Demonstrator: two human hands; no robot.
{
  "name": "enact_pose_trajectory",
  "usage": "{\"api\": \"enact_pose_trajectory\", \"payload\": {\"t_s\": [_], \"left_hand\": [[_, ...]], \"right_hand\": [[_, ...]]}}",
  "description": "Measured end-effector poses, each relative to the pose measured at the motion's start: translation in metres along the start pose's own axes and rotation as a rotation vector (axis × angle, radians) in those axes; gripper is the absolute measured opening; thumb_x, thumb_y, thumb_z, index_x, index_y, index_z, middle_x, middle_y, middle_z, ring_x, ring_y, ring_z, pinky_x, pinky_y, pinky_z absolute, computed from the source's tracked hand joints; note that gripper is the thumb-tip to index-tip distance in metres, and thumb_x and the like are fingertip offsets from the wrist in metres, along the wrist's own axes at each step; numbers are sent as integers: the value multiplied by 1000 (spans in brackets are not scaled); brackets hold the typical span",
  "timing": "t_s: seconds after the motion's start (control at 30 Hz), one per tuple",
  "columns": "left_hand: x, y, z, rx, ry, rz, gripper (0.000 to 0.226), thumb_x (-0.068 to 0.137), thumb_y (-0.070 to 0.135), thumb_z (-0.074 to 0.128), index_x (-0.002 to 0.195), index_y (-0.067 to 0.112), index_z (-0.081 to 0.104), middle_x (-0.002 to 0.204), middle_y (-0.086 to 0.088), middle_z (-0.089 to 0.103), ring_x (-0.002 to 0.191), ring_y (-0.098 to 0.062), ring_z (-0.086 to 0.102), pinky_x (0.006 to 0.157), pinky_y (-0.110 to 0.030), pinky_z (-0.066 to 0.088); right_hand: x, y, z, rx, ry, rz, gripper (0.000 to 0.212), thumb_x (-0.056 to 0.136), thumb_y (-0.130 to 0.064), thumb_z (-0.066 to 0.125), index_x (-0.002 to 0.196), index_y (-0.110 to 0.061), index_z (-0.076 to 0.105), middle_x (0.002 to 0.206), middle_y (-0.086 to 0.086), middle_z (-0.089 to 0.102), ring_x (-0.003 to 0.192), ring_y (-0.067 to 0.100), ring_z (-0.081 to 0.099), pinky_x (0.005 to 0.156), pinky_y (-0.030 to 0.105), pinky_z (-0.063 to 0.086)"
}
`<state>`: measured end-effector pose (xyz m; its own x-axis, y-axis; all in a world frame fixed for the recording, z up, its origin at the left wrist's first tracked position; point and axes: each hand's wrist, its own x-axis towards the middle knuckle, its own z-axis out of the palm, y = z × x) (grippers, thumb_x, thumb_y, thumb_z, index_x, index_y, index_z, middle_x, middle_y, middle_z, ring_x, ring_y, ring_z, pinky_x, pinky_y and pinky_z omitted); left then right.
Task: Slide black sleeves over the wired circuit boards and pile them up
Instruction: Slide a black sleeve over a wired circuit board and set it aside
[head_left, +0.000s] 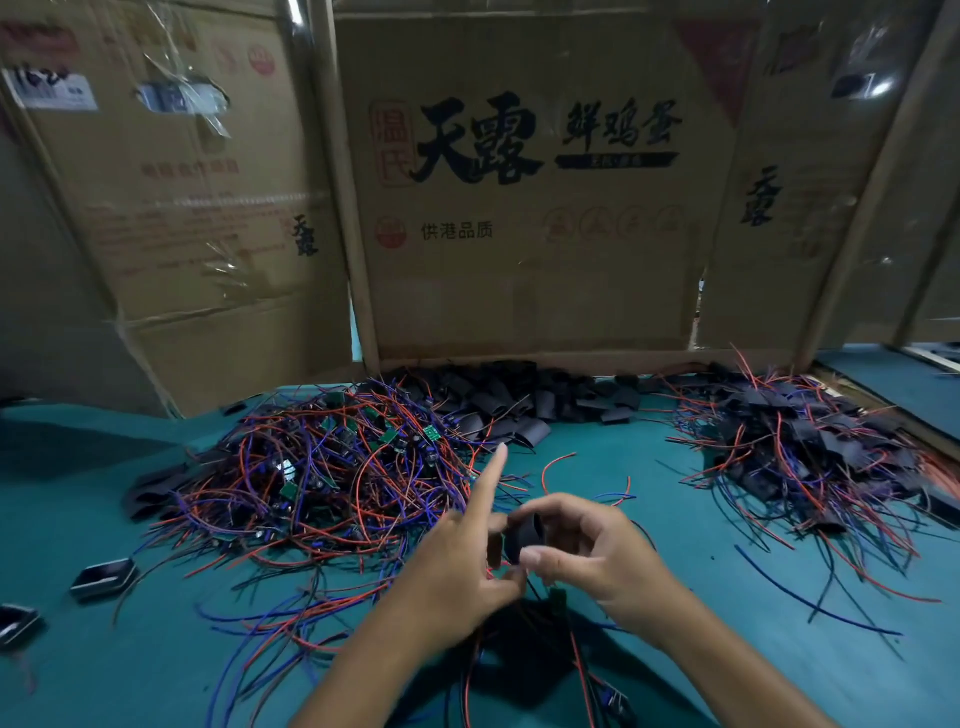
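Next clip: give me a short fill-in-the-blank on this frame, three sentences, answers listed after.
1. The right hand holds a sleeve whose colour is ____.
2. The table is covered in a cloth coloured ____.
3. The pile of bare boards lies to the ____ of the finished pile, with the left hand raising its index finger between them.

Missing words: black; teal; left
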<state>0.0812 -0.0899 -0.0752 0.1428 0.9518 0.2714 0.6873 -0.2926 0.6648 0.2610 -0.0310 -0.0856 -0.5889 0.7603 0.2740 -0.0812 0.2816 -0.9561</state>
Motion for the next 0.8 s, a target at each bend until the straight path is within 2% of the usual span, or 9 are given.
{"api": "enact_pose_trajectory", "payload": {"t_s": [0.1,0.17,0.2,0.27,0.37,0.43,0.53,0.63,0.8], "left_hand": [[-2,-9,-28,97,84,-43,108,81,35,74,151,52,-8,122,38,56,108,6,50,103,-18,28],[5,-24,-55,91,248,-160,74,88,29,70,149,43,29,113,27,62,99,-1,55,88,-24,42],[13,-33,-67,84,339,-220,51,92,24,66,139,34,48,104,19,65,88,-6,59,75,-26,48],[36,-50,-86,178,459,-302,20,97,19,59,116,22,64,88,7,66,71,-13,59,59,-25,45],[74,-72,-103,399,391,-312,17,98,20,59,112,16,66,99,1,68,86,-16,61,80,-32,48],[93,-85,-104,627,250,-378,20,97,34,59,106,18,66,103,-1,69,100,-24,61,95,-41,44],[106,-98,-93,1026,11,-477,35,95,49,55,112,18,60,111,-5,64,113,-29,53,98,-44,36],[107,-102,-82,1161,45,-403,30,98,41,56,115,16,58,109,-5,66,112,-29,52,98,-43,36],[102,-85,-99,1114,194,-399,18,96,35,59,105,19,61,100,-4,69,106,-28,59,96,-43,39]], "right_hand": [[2,-1,-3,51,107,11,28,78,-22,74,102,-7,68,76,3,67,63,16,58,61,27,50],[5,-1,-7,75,186,11,31,78,-24,72,101,-4,67,73,3,68,61,17,58,56,27,50],[6,0,-9,96,216,16,33,78,-26,70,101,-2,66,72,4,68,60,18,59,54,28,50],[8,1,-11,174,259,58,39,79,-31,68,100,2,64,74,12,68,59,21,62,50,29,51],[8,3,-11,249,297,123,40,82,-35,65,97,2,62,79,21,69,61,27,65,49,30,53],[9,4,-12,262,316,140,40,82,-34,65,99,2,62,83,24,70,64,30,67,51,31,55],[10,6,-14,256,325,141,41,81,-34,64,100,3,62,85,26,70,66,30,69,52,29,55],[10,6,-13,254,318,134,42,80,-36,66,99,1,63,82,23,70,65,29,67,52,29,53],[11,7,-14,250,308,128,43,80,-36,66,99,3,63,79,20,69,66,29,64,52,29,52]]}}
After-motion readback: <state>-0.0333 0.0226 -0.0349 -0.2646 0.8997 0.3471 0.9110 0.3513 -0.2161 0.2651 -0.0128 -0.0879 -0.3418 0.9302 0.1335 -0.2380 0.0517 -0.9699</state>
